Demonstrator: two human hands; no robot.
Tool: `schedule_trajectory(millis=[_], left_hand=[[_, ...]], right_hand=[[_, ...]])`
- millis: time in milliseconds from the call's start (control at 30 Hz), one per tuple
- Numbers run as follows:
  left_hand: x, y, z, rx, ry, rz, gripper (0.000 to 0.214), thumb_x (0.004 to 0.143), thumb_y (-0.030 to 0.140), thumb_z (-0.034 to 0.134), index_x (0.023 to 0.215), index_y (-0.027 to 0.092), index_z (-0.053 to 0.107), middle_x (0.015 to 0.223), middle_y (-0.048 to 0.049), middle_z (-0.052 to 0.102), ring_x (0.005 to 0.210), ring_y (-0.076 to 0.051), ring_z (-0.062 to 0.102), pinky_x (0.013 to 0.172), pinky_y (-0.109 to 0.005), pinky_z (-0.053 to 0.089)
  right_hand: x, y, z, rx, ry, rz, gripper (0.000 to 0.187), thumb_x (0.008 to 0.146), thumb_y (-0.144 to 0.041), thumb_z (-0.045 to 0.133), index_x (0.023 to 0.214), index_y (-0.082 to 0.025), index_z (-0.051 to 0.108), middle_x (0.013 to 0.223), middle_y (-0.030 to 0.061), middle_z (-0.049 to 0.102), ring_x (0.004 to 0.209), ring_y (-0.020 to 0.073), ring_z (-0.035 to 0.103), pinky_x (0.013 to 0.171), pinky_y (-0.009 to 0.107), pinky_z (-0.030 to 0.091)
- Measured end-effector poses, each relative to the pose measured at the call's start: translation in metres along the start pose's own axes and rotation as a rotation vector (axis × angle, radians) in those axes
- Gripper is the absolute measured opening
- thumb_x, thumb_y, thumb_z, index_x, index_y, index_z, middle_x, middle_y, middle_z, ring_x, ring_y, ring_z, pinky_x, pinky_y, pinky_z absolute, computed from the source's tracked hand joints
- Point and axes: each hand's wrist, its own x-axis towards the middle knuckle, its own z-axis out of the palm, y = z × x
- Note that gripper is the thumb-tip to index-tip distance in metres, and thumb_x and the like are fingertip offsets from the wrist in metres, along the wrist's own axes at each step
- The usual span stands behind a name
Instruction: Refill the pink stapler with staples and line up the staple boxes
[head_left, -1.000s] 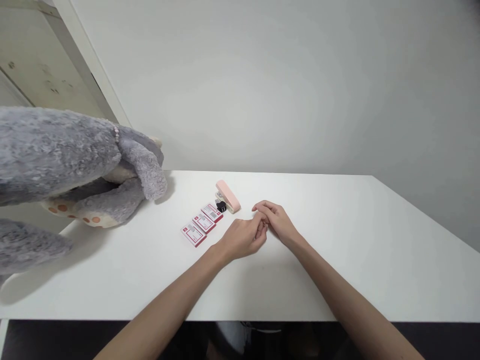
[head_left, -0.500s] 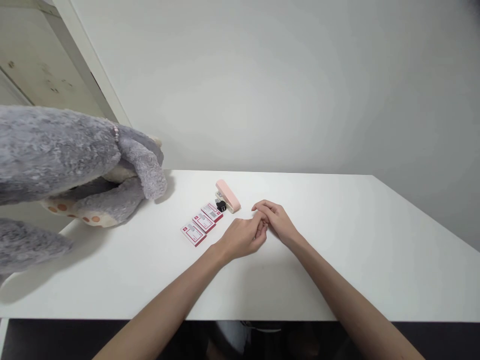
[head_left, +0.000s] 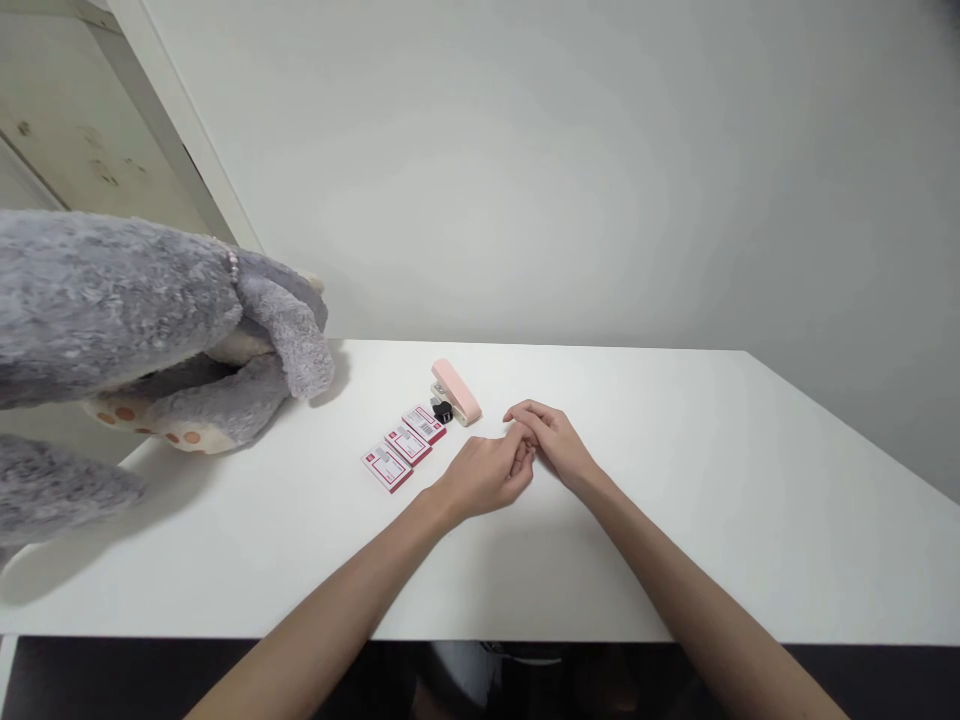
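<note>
My left hand (head_left: 491, 472) rests on the white table (head_left: 675, 560) with its fingers curled in, and I make out nothing in it. Against it lies my right hand (head_left: 553, 440), its fingers stretched out and overlapping the left fingertips. Just beyond the hands is a pink stapler (head_left: 457, 391), set at a slant. A small black staple remover (head_left: 442, 411) sits beside its near left side. Left of my left hand, three red-and-white staple boxes line up diagonally: a far box (head_left: 424, 424), a middle box (head_left: 408, 445) and a near box (head_left: 387, 467).
A large grey plush toy (head_left: 112, 300) leans over the table's left side, its feet and arm near the tabletop. Behind the table stands a pale wall (head_left: 525, 200). The table's front edge (head_left: 525, 640) runs under my forearms.
</note>
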Motion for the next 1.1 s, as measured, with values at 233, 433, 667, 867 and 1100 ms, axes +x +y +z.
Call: schedule_trajectory(millis=[233,433,667,867,1100], left_hand=[[-0.0003,-0.0001,0.0002,-0.003,0.008,0.004,0.004,0.1,0.026,0.046,0.104,0.023,0.046,0.06,0.0069,0.056,0.044,-0.016,0.049,0.049,-0.03,0.023],[0.0,0.0004,-0.0006,-0.009,0.016,0.009,0.003,0.101,0.026,0.047,0.101,0.024,0.045,0.058,0.0072,0.053,0.042,-0.016,0.047,0.049,-0.03,0.022],[-0.0001,0.0005,-0.0005,-0.019,0.021,0.017,0.003,0.1,0.026,0.046,0.101,0.024,0.044,0.058,0.0074,0.051,0.043,-0.016,0.044,0.049,-0.03,0.022],[-0.0001,0.001,-0.0007,-0.017,0.017,0.012,0.004,0.101,0.027,0.045,0.102,0.023,0.045,0.059,0.0068,0.053,0.043,-0.016,0.046,0.05,-0.03,0.022],[0.0,0.0004,-0.0006,0.0,0.005,0.006,0.005,0.102,0.028,0.046,0.103,0.023,0.046,0.06,0.0064,0.056,0.044,-0.016,0.05,0.05,-0.03,0.023]], right_hand=[[0.0,0.0011,0.0001,0.002,0.002,-0.006,0.031,0.093,-0.055,0.069,0.089,-0.025,0.075,0.06,-0.0012,0.061,0.056,0.0193,0.057,0.056,0.032,0.041],[-0.0001,-0.0001,0.0001,0.004,0.003,-0.009,0.031,0.091,-0.056,0.07,0.088,-0.025,0.075,0.061,-0.0019,0.058,0.056,0.018,0.053,0.056,0.032,0.039],[-0.0002,-0.0005,0.0005,-0.001,0.009,-0.007,0.03,0.091,-0.054,0.07,0.087,-0.025,0.075,0.063,-0.0016,0.059,0.057,0.0179,0.053,0.057,0.032,0.039],[-0.0011,-0.0006,0.0002,0.002,0.006,-0.012,0.028,0.091,-0.052,0.069,0.087,-0.025,0.075,0.064,-0.0021,0.057,0.058,0.0165,0.049,0.058,0.032,0.037],[-0.001,-0.0021,0.0001,-0.006,0.011,-0.012,0.027,0.091,-0.05,0.069,0.086,-0.024,0.075,0.064,-0.0019,0.057,0.059,0.0163,0.049,0.059,0.031,0.037]])
